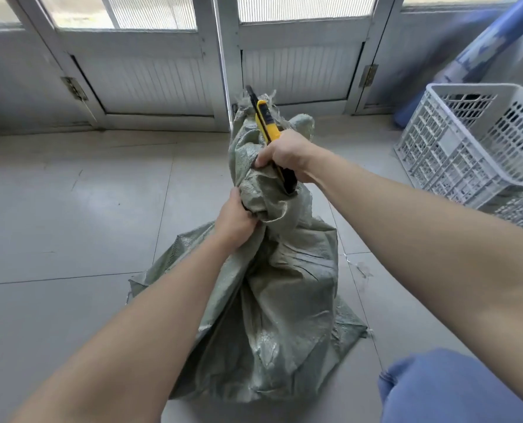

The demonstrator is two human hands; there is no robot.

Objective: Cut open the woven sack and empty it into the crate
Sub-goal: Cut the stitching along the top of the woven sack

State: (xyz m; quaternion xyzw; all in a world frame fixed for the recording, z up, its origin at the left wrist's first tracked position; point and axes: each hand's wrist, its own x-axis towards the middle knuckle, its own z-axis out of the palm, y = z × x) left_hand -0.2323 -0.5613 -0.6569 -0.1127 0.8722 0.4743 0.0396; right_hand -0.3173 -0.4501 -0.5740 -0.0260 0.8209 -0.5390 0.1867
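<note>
My left hand (234, 222) clenches the bunched neck of the green woven sack (272, 300), which stands on the tiled floor (71, 209) before the doors. My right hand (287, 155) grasps a yellow utility knife (265, 122) and the fabric above; its blade tip is blurred. The grey perforated plastic crate (468, 141), cut off, sits at the floor's right edge

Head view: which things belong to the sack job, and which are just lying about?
Job: woven sack, gripped at its neck by the left hand; yellow knife in the right hand; white crate.
Lying about: blue roll leaning at the right; loose fibres on the floor.
</note>
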